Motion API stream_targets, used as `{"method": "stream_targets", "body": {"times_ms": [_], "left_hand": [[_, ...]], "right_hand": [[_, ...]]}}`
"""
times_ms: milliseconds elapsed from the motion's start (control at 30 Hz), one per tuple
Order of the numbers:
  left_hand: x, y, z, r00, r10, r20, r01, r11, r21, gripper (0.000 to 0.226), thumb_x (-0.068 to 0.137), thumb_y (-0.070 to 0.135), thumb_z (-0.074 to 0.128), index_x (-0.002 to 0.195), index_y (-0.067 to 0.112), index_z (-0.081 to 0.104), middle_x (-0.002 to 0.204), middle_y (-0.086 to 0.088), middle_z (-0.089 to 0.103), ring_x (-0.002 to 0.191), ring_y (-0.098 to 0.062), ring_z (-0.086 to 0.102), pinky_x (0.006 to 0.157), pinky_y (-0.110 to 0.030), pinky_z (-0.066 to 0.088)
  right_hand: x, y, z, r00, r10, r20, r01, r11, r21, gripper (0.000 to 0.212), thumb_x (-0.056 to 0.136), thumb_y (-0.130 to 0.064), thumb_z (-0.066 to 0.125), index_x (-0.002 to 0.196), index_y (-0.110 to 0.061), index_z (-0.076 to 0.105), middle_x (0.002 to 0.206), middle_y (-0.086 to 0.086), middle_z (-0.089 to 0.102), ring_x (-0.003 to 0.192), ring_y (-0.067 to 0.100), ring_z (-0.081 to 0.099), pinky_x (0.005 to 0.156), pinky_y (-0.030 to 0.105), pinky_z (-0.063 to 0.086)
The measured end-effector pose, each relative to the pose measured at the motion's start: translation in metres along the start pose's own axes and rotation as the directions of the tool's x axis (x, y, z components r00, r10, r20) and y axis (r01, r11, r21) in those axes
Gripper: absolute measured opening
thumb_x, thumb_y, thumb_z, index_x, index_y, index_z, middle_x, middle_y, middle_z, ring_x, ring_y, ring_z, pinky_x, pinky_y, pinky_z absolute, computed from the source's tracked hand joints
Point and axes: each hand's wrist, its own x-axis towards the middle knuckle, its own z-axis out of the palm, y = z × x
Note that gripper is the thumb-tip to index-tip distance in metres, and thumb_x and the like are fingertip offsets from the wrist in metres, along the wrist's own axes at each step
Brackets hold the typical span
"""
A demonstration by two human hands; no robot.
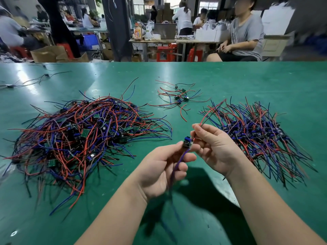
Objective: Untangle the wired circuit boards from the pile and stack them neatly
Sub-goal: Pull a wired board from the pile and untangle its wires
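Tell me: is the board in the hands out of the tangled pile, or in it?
Out: left hand pinches the board, right hand its wires, apart from the pile.

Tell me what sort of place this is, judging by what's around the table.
Probably an electronics assembly workshop. A green work table carries a big tangled pile of wired circuit boards and a tidier stack; behind it, other workers sit at benches among cardboard boxes.

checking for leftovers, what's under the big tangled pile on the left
The green table shows round the tangled pile; its boards and wires cover whatever lies under the middle.
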Motion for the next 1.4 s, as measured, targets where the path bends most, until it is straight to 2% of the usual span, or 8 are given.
{"method": "stream_targets", "body": {"times_ms": [133, 300, 400, 467, 567, 900, 1100, 1400], "left_hand": [[0.001, -0.001, 0.004, 0.993, -0.107, 0.056, 0.11, 0.991, -0.069, 0.035, 0.076, 0.03, 0.052, 0.081, 0.005, 0.077, 0.073, -0.008, 0.072, 0.054, -0.013, 0.068, 0.045, -0.02, 0.053], [0.015, -0.014, 0.003, 0.956, 0.096, -0.278, -0.103, 0.995, -0.01, 0.025, 0.087, 0.025, 0.063, 0.085, 0.0, 0.067, 0.069, -0.011, 0.07, 0.055, -0.015, 0.068, 0.047, -0.021, 0.054], [0.016, -0.017, 0.003, 0.932, 0.161, -0.326, -0.171, 0.985, -0.003, 0.011, 0.081, 0.011, 0.069, 0.082, 0.0, 0.065, 0.064, -0.008, 0.067, 0.053, -0.013, 0.066, 0.048, -0.019, 0.054], [0.015, -0.015, 0.001, 0.923, 0.172, -0.345, -0.19, 0.981, -0.021, 0.019, 0.071, 0.012, 0.075, 0.084, 0.002, 0.065, 0.065, -0.007, 0.068, 0.054, -0.013, 0.067, 0.047, -0.019, 0.053], [0.013, -0.011, -0.001, 0.921, 0.169, -0.35, -0.199, 0.979, -0.05, 0.033, 0.056, 0.018, 0.078, 0.083, 0.003, 0.065, 0.068, -0.008, 0.069, 0.057, -0.014, 0.068, 0.047, -0.02, 0.053], [0.013, -0.016, -0.004, 0.955, 0.112, -0.273, -0.074, 0.987, 0.146, 0.015, 0.069, 0.018, 0.076, 0.072, 0.005, 0.068, 0.066, -0.008, 0.07, 0.057, -0.014, 0.069, 0.047, -0.019, 0.052], [0.015, -0.022, -0.002, 0.975, 0.041, -0.219, 0.013, 0.972, 0.236, 0.015, 0.077, 0.014, 0.075, 0.064, 0.009, 0.071, 0.07, -0.009, 0.071, 0.06, -0.016, 0.07, 0.051, -0.02, 0.054], [0.013, -0.025, -0.001, 0.977, 0.07, -0.2, 0.006, 0.934, 0.358, 0.011, 0.079, 0.013, 0.075, 0.076, 0.005, 0.067, 0.068, -0.007, 0.07, 0.06, -0.014, 0.069, 0.054, -0.022, 0.054]], "right_hand": [[0.001, -0.001, -0.002, 0.999, -0.018, -0.028, 0.019, 0.999, 0.029, 0.004, 0.062, -0.014, 0.07, 0.066, -0.014, 0.069, 0.057, 0.001, 0.063, 0.043, 0.007, 0.056, 0.041, 0.014, 0.044], [0.005, 0.002, -0.005, 0.999, -0.036, -0.032, 0.033, 0.995, -0.099, 0.002, 0.06, -0.014, 0.073, 0.06, -0.014, 0.071, 0.057, 0.001, 0.063, 0.043, 0.006, 0.056, 0.043, 0.014, 0.045], [0.006, 0.005, -0.006, 0.999, -0.046, -0.004, 0.045, 0.989, -0.143, 0.007, 0.058, -0.014, 0.073, 0.065, -0.014, 0.072, 0.063, 0.002, 0.066, 0.051, 0.008, 0.06, 0.048, 0.014, 0.048], [0.006, 0.005, -0.008, 0.999, -0.03, 0.033, 0.035, 0.99, -0.135, 0.015, 0.059, -0.009, 0.072, 0.074, -0.011, 0.071, 0.068, 0.005, 0.069, 0.057, 0.01, 0.064, 0.052, 0.015, 0.05], [0.006, 0.006, -0.008, 0.999, -0.007, 0.044, 0.014, 0.985, -0.169, 0.02, 0.058, -0.004, 0.071, 0.077, -0.007, 0.069, 0.066, 0.005, 0.068, 0.056, 0.012, 0.065, 0.052, 0.016, 0.051], [0.011, -0.004, -0.018, 0.992, 0.035, -0.121, -0.048, 0.993, -0.112, 0.016, 0.065, -0.013, 0.07, 0.069, -0.011, 0.055, 0.052, 0.002, 0.063, 0.044, 0.007, 0.06, 0.043, 0.016, 0.047], [0.022, -0.019, -0.049, 0.941, -0.004, -0.339, 0.021, 0.999, 0.049, 0.014, 0.082, -0.005, 0.067, 0.078, -0.011, 0.055, 0.057, 0.004, 0.066, 0.051, 0.013, 0.066, 0.046, 0.016, 0.051], [0.024, -0.02, -0.06, 0.896, -0.084, -0.436, 0.059, 0.996, -0.07, 0.014, 0.08, 0.002, 0.069, 0.08, -0.005, 0.056, 0.073, 0.012, 0.062, 0.051, 0.017, 0.067, 0.045, 0.019, 0.051]]}}
